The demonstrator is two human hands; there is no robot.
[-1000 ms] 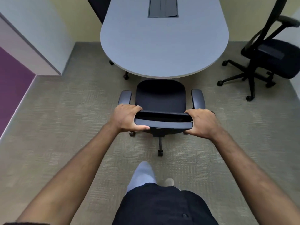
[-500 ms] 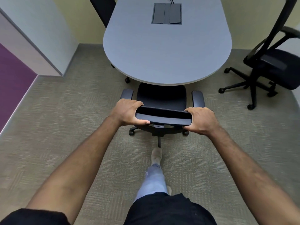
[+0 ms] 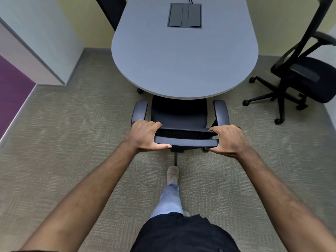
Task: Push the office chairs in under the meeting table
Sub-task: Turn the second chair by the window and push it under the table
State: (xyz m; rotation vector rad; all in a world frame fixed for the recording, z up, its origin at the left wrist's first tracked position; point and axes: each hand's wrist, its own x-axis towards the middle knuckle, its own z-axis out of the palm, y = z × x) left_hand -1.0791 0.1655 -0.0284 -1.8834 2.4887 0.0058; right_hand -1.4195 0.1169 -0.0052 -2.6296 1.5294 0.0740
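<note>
A black office chair (image 3: pixel 179 113) stands at the rounded near end of the grey meeting table (image 3: pixel 183 57), its seat front hidden under the table edge. My left hand (image 3: pixel 145 136) grips the left end of the chair's backrest top, and my right hand (image 3: pixel 227 140) grips the right end. Both armrests sit just short of the table edge. A second black office chair (image 3: pixel 305 77) stands pulled out on the carpet to the right of the table. A third chair's black back (image 3: pixel 111 10) shows at the table's far left side.
A grey cable hatch (image 3: pixel 184 15) is set in the tabletop. A white wall corner (image 3: pixel 41 42) and a purple panel (image 3: pixel 12 91) close off the left. My foot (image 3: pixel 172 174) is on the carpet just behind the chair's base.
The chair has rolled forward with both hands on its backrest, and more of its seat is now under the table edge. I have stepped forward behind it.
</note>
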